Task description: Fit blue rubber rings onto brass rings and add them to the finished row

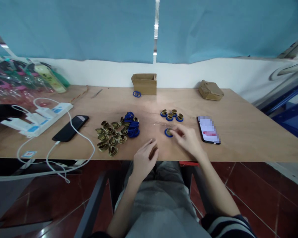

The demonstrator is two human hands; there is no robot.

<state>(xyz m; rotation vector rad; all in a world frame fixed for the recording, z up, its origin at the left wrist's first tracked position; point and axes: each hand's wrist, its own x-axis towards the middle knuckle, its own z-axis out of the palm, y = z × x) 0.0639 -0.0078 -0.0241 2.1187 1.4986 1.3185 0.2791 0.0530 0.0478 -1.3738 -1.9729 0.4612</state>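
Note:
My right hand (187,138) pinches the edge of a round brass-coloured metal piece with a blue ring (167,134) around it, low over the table. My left hand (145,159) is near the front edge, fingers loosely curled with the thumb apart; nothing shows between them. Left of it lies a pile of similar brass pieces (113,141) without rings. A heap of blue rings (133,129) adjoins that pile. Beyond my right hand sits a small group of brass pieces with blue rings (169,116).
A cardboard box (145,85) stands at the back, two blue rings (136,94) before it. Another brown box (210,90) is back right. A lit phone (208,130) lies right; a black phone (71,128), cables, power strip (48,117) and bottles (49,76) lie left.

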